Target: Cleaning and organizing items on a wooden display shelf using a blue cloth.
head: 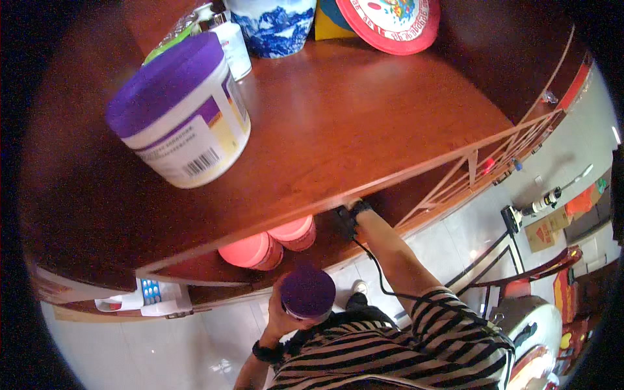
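Note:
Low in the view, in front of the striped shirt, my left hand (278, 309) grips a round tub with a dark purple lid (308, 292). My right hand (355, 203) reaches in beneath the front edge of the wooden shelf top (370, 112); its fingers are hidden there. Two containers with pink-red lids (248, 249) stand side by side on the lower shelf, to the left of my right hand. Up on the shelf top is a larger-looking white tub with a purple lid (180, 117), bearing printed writing and a barcode.
At the back stand a blue-and-white porcelain vessel (275, 24), a white bottle (234, 46) and a red-rimmed decorated disc (392, 22). A blister pack of pills (151, 291) lies at lower left. A black cable (380, 273) trails along my right arm. Slanted wooden lattice (468, 170) borders the right side.

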`<state>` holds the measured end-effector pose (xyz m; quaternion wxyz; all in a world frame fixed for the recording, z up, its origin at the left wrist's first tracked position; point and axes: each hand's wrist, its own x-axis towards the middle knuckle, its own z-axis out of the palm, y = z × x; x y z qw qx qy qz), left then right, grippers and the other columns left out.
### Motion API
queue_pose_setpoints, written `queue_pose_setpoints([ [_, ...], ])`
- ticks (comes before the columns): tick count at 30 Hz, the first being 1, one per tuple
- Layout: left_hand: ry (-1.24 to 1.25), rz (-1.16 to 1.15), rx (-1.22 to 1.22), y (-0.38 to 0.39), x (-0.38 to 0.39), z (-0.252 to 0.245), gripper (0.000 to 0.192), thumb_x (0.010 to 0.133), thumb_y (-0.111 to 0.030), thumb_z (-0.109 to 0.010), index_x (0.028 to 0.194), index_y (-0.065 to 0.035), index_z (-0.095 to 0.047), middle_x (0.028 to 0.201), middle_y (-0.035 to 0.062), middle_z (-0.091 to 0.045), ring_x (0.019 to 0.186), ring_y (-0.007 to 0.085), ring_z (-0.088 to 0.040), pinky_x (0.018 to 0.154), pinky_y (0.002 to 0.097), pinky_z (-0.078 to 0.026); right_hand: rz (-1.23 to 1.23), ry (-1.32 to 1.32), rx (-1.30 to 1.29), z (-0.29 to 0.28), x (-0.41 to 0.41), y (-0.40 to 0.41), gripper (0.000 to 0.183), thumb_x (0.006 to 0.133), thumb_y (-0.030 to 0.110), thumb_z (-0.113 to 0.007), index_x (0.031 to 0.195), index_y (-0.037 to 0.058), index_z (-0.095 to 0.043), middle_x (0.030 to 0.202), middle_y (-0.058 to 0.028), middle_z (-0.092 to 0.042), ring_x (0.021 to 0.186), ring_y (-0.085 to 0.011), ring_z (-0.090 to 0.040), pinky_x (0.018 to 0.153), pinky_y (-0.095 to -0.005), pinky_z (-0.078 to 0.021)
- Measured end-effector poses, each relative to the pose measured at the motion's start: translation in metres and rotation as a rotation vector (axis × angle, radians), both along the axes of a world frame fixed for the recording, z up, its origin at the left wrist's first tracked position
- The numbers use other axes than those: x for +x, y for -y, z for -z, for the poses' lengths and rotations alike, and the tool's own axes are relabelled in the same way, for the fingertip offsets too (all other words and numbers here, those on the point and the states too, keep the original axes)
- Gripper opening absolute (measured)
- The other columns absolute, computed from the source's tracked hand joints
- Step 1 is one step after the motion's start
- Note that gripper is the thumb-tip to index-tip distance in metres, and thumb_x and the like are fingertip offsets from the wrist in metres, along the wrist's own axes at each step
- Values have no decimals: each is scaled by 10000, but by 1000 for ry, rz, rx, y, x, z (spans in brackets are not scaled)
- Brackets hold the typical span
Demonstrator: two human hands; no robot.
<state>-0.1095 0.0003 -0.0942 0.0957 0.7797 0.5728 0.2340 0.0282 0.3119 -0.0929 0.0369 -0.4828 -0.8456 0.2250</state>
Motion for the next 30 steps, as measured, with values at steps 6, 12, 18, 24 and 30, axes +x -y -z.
queue_pose_setpoints([
  [6,829,-100,-122,-7,12,-46,1017,456,-323,-863,1260,22,-344,1163,159,-531,1076,242,-531,940,363,-410,34,-39,10,-1,34,1,447,852,238,-421,1250,35,-449,1316,-127,-431,1232,-352,-351,1054,-416,-248],
  [12,1057,-145,-326,-9,7,-18,1016,459,-299,-868,1263,22,-336,1183,162,-516,1080,239,-525,944,363,-406,64,-87,38,5,35,-8,429,850,232,-425,1224,28,-478,1309,-130,-439,1225,-360,-359,1046,-418,-264],
  [18,932,29,-215,-13,0,-1,1039,452,-281,-879,1282,2,-323,1198,155,-500,1115,243,-499,957,376,-392,153,-288,88,16,18,3,412,848,225,-429,1197,21,-507,1302,-134,-446,1218,-367,-367,1038,-419,-280],
  [24,911,100,-65,-35,10,-17,1104,454,-258,-880,1322,-33,-235,1283,151,-407,1165,243,-450,980,379,-362,188,377,584,42,48,98,253,726,120,-513,876,-41,-637,1017,-158,-536,943,-324,-439,829,-397,-390],
  [30,1044,129,-217,-53,33,-8,1044,470,-236,-870,1305,-30,-277,1260,128,-423,1158,224,-442,988,370,-345,249,-56,313,37,134,209,306,724,24,-537,1015,-71,-521,1012,-204,-517,950,-379,-486,821,-436,-445],
])
